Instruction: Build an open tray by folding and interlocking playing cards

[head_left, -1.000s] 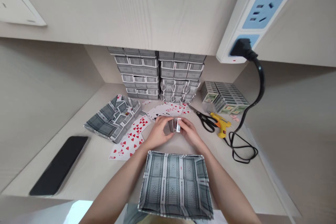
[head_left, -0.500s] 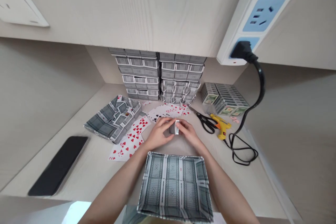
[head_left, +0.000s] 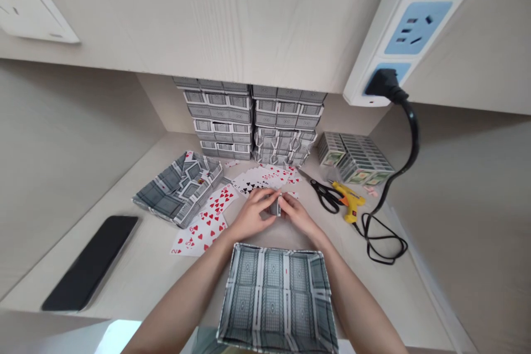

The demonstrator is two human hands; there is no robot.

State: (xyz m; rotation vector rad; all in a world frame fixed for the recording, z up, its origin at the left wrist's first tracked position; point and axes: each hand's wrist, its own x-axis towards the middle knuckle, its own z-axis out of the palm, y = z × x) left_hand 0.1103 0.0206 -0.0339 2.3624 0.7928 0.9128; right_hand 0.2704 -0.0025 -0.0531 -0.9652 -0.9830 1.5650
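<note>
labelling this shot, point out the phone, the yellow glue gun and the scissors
phone [head_left: 91, 264], head view, dark screen
yellow glue gun [head_left: 352, 213], head view, handle
scissors [head_left: 331, 199], head view, black handles

Pale desk [head_left: 141, 282] with scattered cards [head_left: 207, 224]

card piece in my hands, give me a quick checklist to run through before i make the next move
1. Card piece held on both sides: ok, between the left hand and right hand.
2. Open box right way up: ok, its open side faces up between the forearms.
3. Loose cards squared up: not ok, they lie spread and overlapping.
4. Scissors well apart from the glue gun: not ok, the handles lie right by its nozzle.
5. Glue gun hot: cannot tell, heat does not show.
6. Phone off the cards: ok, it lies apart on the left.
</note>
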